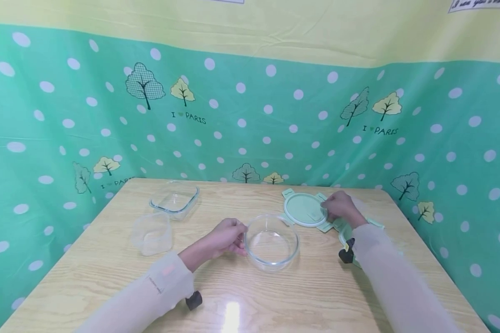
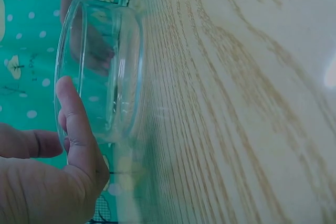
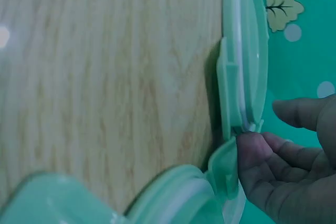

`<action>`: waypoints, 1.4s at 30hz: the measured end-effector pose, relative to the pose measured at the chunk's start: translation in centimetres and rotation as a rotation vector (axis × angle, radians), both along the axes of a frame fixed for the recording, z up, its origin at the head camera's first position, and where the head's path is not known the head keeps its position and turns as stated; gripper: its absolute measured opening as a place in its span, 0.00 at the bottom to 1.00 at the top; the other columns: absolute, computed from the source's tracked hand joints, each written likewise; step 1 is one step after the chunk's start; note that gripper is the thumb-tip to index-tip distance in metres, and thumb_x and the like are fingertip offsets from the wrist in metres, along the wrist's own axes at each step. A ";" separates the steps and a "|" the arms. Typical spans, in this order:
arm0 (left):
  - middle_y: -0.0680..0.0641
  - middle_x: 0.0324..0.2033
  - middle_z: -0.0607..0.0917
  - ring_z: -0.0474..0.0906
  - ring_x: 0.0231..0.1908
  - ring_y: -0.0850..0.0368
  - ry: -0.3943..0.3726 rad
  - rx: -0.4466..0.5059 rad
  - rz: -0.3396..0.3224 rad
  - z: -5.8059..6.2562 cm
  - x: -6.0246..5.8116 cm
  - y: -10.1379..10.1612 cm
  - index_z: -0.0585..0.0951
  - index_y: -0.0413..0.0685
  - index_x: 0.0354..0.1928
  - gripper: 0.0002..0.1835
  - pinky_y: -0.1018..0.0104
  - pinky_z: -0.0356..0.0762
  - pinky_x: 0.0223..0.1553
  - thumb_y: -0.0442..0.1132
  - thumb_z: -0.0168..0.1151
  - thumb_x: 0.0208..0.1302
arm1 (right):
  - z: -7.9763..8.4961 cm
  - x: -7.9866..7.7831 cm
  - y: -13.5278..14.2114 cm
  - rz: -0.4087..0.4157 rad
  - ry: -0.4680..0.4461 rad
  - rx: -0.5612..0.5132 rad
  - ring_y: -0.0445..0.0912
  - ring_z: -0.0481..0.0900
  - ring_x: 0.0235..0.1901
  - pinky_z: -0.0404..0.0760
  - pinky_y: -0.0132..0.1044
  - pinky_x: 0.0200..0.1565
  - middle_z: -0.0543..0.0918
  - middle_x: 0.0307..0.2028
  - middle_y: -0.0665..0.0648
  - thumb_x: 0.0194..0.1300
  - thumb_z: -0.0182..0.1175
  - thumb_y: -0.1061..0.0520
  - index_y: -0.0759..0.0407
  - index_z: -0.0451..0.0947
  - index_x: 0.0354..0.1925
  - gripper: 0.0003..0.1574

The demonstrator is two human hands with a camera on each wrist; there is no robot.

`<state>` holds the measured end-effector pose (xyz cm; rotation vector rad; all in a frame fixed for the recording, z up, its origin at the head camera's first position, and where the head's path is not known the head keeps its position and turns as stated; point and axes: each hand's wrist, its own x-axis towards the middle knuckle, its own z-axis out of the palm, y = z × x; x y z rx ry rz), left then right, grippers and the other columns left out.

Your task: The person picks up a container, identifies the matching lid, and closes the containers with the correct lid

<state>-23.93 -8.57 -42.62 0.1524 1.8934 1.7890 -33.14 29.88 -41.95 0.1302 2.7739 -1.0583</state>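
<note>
A round clear glass bowl [image 1: 271, 259] is near the middle of the wooden table. My left hand [image 1: 226, 237] pinches its left rim, thumb and fingers on either side of the glass [image 2: 105, 66]. Whether the bowl's base touches the table is hard to tell. Farther right lies a round green lid [image 1: 304, 209] with flaps around its edge. My right hand [image 1: 342, 207] is at the lid's right side; in the right wrist view, bent fingers touch near the lid's edge while the thumb stands apart. Partly beneath my right forearm is another green lid [image 1: 345, 235].
At the table's left are a rectangular glass container [image 1: 176, 203] and, nearer me, a clear squarish container [image 1: 153, 237]. A green dotted curtain [image 1: 233, 106] hangs behind and beside the table [image 1: 275, 300]. Black bands are on both wrists.
</note>
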 end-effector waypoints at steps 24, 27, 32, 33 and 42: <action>0.46 0.33 0.74 0.77 0.28 0.58 0.003 0.004 -0.003 0.0 0.0 -0.1 0.69 0.29 0.51 0.14 0.58 0.90 0.40 0.38 0.51 0.78 | -0.4 -1.1 -1.3 -0.235 -0.039 0.062 0.48 0.78 0.21 0.77 0.34 0.24 0.80 0.20 0.58 0.69 0.59 0.56 0.69 0.81 0.33 0.15; 0.46 0.33 0.74 0.77 0.28 0.58 0.002 0.001 -0.003 0.0 0.0 -0.1 0.70 0.29 0.51 0.15 0.58 0.90 0.40 0.38 0.51 0.78 | -0.4 -1.3 -1.4 -0.251 -0.032 0.060 0.46 0.77 0.20 0.76 0.34 0.22 0.78 0.19 0.57 0.70 0.59 0.56 0.68 0.79 0.34 0.14; 0.47 0.32 0.74 0.77 0.28 0.58 0.007 0.002 -0.012 0.0 0.1 -0.2 0.70 0.30 0.50 0.14 0.59 0.90 0.40 0.38 0.51 0.78 | -0.1 -1.3 -1.7 -0.265 -0.014 0.077 0.44 0.73 0.18 0.74 0.32 0.21 0.73 0.18 0.53 0.69 0.59 0.56 0.66 0.77 0.33 0.13; 0.47 0.32 0.74 0.77 0.28 0.58 0.008 0.003 -0.014 0.0 0.1 -0.2 0.70 0.30 0.50 0.13 0.58 0.90 0.40 0.38 0.51 0.78 | 0.1 -1.2 -1.8 -0.266 -0.009 0.080 0.44 0.73 0.18 0.74 0.32 0.21 0.73 0.18 0.53 0.69 0.59 0.56 0.66 0.77 0.32 0.13; 0.47 0.32 0.75 0.77 0.28 0.58 0.003 0.000 -0.011 0.1 0.1 -0.2 0.69 0.29 0.51 0.14 0.57 0.89 0.42 0.38 0.51 0.78 | -0.2 -1.6 -1.0 -0.275 -0.037 -0.070 0.44 0.73 0.20 0.74 0.32 0.23 0.75 0.18 0.52 0.66 0.59 0.59 0.63 0.77 0.29 0.10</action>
